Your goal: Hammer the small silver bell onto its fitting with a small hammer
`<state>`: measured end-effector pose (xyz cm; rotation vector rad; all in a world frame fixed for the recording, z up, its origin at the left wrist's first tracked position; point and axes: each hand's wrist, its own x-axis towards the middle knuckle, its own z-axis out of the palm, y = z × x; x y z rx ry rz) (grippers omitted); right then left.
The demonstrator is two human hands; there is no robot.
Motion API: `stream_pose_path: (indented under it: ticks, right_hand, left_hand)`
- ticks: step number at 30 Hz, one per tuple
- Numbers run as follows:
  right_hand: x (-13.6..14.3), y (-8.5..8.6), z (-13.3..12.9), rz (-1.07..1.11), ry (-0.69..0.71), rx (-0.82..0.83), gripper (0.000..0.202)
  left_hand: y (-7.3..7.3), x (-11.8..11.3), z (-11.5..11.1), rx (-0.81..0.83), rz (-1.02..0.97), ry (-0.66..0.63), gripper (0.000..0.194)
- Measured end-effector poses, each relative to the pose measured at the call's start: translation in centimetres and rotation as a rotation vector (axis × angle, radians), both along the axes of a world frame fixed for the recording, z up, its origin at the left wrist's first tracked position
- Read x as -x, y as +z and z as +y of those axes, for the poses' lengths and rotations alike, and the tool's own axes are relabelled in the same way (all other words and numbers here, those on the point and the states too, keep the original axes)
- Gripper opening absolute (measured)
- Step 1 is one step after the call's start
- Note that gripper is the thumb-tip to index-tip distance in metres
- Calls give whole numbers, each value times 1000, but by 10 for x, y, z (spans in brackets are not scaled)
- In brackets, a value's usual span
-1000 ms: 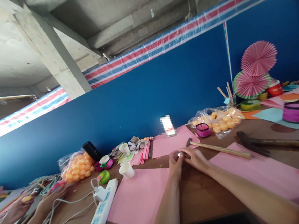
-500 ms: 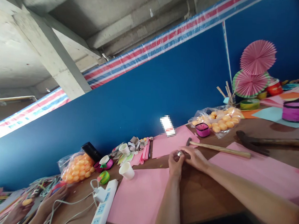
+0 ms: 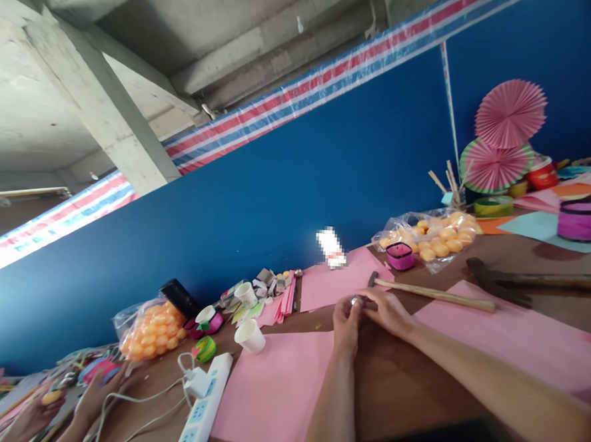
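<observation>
My left hand [image 3: 345, 319] is closed on a small shiny silver ball [image 3: 355, 301], its fingers curled around it. My right hand [image 3: 386, 310] meets it from the right, fingers bent and pressed together beside the ball; whether they grip it too is hidden. Both hands are over the brown table [image 3: 389, 400], between a pink sheet [image 3: 275, 390] on the left and another pink sheet [image 3: 508, 341] on the right. Just behind my right hand lies a small hammer [image 3: 436, 293] with a wooden handle.
A power strip [image 3: 204, 405] with cables and a white cup [image 3: 250, 336] stand left. Bags of orange balls [image 3: 153, 332] lie along the wall. A larger hammer [image 3: 547, 281] is at right. At lower left, another person's hands [image 3: 92, 395] hold a yellow ball and touch a colourful object.
My hands stay nearly in place, with slight finger movement around the silver ball. At lower left, the other person's hand has shifted left and down, showing more of the pink and blue object.
</observation>
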<state>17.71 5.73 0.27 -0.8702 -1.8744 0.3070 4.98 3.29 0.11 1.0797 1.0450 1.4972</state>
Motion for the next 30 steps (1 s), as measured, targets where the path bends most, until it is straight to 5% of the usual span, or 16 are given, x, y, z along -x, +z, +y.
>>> stream_pose_path:
  ticks: [6,10,14,30]
  right_hand:
    - [2,-1,0,14,24,4,35]
    - [-2,-4,4,31,16,4,43]
    - [-7,-6,12,94,-55,5,29]
    - [-7,6,6,165,8,166,18]
  left_hand:
    - [-2,3,1,-41,43,-2,43]
    - [-3,2,4,-12,-115,4,39]
    - [-4,1,5,22,-239,1,41]
    - [-12,7,9,-56,-75,-20,51]
